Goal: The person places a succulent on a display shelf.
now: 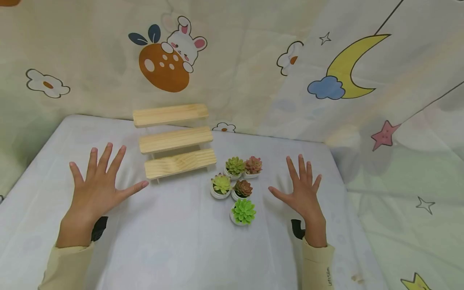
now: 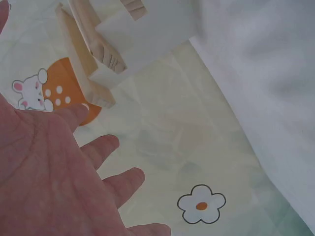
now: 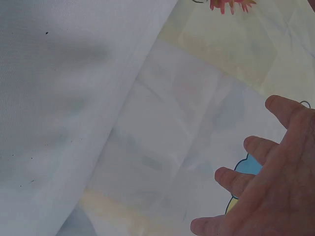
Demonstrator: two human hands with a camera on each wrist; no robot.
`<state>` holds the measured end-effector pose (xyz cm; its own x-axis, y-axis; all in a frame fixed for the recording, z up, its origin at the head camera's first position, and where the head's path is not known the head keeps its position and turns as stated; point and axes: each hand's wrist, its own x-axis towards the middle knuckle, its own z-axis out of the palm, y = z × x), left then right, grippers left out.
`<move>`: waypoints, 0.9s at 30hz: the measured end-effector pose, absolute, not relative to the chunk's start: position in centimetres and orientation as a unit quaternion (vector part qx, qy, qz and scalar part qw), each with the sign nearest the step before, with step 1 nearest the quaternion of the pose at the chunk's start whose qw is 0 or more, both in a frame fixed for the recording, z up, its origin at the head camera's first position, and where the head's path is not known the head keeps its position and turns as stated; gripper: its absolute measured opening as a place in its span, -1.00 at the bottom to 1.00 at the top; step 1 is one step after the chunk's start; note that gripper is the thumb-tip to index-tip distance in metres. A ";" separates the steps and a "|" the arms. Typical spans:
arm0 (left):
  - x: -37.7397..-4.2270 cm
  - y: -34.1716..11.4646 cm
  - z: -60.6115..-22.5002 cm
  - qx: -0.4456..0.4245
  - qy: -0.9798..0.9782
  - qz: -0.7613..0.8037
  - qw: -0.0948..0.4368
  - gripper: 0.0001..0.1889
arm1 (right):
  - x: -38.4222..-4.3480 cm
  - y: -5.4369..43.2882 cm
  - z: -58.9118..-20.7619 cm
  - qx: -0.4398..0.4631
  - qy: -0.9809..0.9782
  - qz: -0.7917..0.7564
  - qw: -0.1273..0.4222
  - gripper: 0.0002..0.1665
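Left hand (image 1: pixel 96 189): fingers straight, spread wide, pointed away from the body; nothing held. Thumb aimed at the rack's near left corner.
Right hand (image 1: pixel 304 195): likewise spread, nothing held; thumb aimed left at the plants, no contact made.
Rack (image 1: pixel 175 139): three wooden shelves, stepped up away from the body; stood toward the far edge of the surface (image 1: pixel 163 245), left of centre. Long axis set left to right, right ends slightly farther off.
Plants: five, in white pots, closely grouped near the lowest shelf's right end. Far pair, green plant (image 1: pixel 235 166) and pink plant (image 1: pixel 253 165); middle pair, pale plant (image 1: pixel 221 183) and brown plant (image 1: pixel 243 188); nearest the body, bright plant (image 1: pixel 244 212).
Nearer hand: right for the plants, left for the rack.
Key offset: from the plants, the rack is found leftward and farther away; the plants are placed between the hands.
Hand height: not reliably judged.
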<state>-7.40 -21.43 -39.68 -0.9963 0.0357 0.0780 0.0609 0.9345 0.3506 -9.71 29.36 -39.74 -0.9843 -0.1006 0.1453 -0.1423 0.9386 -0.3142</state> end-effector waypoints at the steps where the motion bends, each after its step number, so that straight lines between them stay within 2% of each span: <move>1: -7.4 -21.5 -39.7 -0.023 -0.983 -0.179 0.034 0.12 | -9.7 29.4 -39.8 0.062 -0.983 0.160 0.064 0.24; 10: -7.3 -21.9 -39.6 -0.013 -0.983 -0.182 0.021 0.09 | -9.7 29.6 -39.7 0.061 -0.984 0.152 0.066 0.22; 22: -7.5 -22.0 -39.9 -0.008 -0.980 -0.195 0.031 0.07 | -10.1 29.3 -39.9 0.078 -0.975 0.195 0.071 0.19; 27: -8.0 -22.2 -40.0 -0.010 -0.971 -0.234 0.040 0.01 | -10.3 28.8 -40.4 0.068 -0.958 0.276 0.030 0.14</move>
